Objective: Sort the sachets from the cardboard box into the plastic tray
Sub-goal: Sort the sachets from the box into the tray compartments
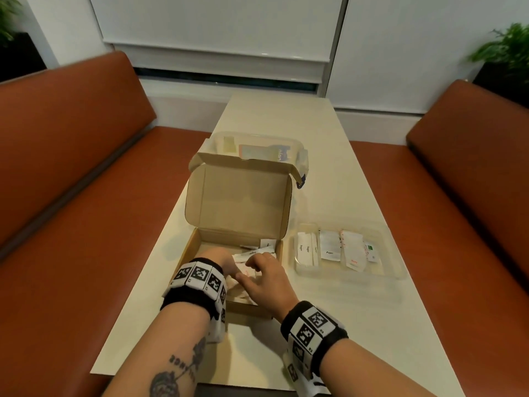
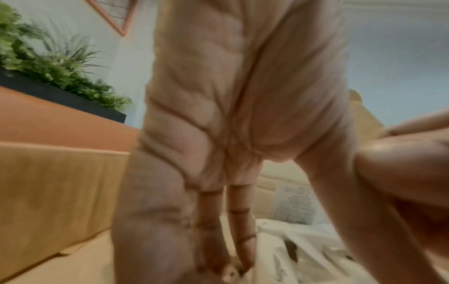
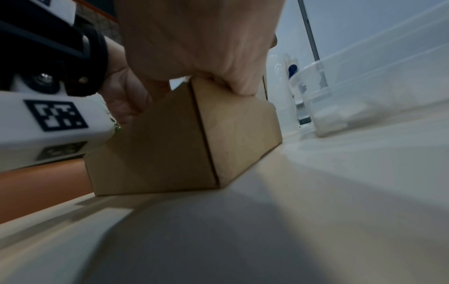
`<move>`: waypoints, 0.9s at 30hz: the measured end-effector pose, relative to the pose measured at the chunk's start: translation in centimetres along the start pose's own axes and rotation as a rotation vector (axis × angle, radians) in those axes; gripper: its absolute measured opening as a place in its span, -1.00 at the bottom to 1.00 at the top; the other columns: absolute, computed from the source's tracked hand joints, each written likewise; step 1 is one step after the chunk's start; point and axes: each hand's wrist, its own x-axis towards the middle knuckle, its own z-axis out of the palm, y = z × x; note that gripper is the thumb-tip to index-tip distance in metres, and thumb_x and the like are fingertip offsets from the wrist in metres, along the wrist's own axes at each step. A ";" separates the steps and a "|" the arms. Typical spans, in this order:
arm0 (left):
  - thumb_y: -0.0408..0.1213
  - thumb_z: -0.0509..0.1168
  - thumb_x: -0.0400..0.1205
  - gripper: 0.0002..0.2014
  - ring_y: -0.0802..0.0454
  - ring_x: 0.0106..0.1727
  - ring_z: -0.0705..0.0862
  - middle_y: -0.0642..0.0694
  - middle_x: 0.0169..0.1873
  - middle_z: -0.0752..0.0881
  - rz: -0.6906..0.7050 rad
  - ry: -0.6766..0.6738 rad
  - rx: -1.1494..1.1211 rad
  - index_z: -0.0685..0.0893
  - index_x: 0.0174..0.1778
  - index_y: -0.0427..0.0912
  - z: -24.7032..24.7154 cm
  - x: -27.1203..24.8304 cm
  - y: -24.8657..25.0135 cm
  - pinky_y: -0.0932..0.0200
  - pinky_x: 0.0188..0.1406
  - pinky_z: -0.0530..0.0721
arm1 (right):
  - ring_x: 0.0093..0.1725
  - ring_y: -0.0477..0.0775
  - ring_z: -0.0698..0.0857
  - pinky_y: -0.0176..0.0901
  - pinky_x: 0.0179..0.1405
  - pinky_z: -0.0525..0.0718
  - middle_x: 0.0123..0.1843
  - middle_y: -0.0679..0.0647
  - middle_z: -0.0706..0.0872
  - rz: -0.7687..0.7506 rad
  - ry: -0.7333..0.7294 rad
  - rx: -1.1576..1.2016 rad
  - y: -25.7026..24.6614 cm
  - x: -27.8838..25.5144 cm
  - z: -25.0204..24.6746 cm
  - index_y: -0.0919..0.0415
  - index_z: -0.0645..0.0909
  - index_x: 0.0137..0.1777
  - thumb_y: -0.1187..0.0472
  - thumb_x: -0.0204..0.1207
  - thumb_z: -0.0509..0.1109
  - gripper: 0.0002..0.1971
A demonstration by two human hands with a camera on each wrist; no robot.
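Table point(image 1: 337, 173): cardboard box point(image 1: 197, 245), plastic tray point(image 1: 392, 253) hold sachets point(image 1: 329, 247).

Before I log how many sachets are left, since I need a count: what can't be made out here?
- Sachets in the cardboard box: head view, mostly covered by the left hand and right hand.
- Left fingertips: left wrist view, blurred; grip unclear.
- Box interior: right wrist view, hidden by its outer wall.
- Plastic tray labels: head view, mostly too small.
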 end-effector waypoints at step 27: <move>-0.17 0.52 0.47 -0.86 0.04 -0.07 0.74 -0.05 -0.19 0.79 0.471 0.225 -0.820 0.79 -0.15 -0.15 -0.6 -1.0 -3.5 0.22 -0.20 0.76 | 0.07 0.03 0.71 0.01 0.12 0.72 0.09 0.03 0.72 0.236 -0.045 0.414 -1.8 4.0 -5.0 0.10 0.53 0.32 -0.02 0.47 0.47 -0.54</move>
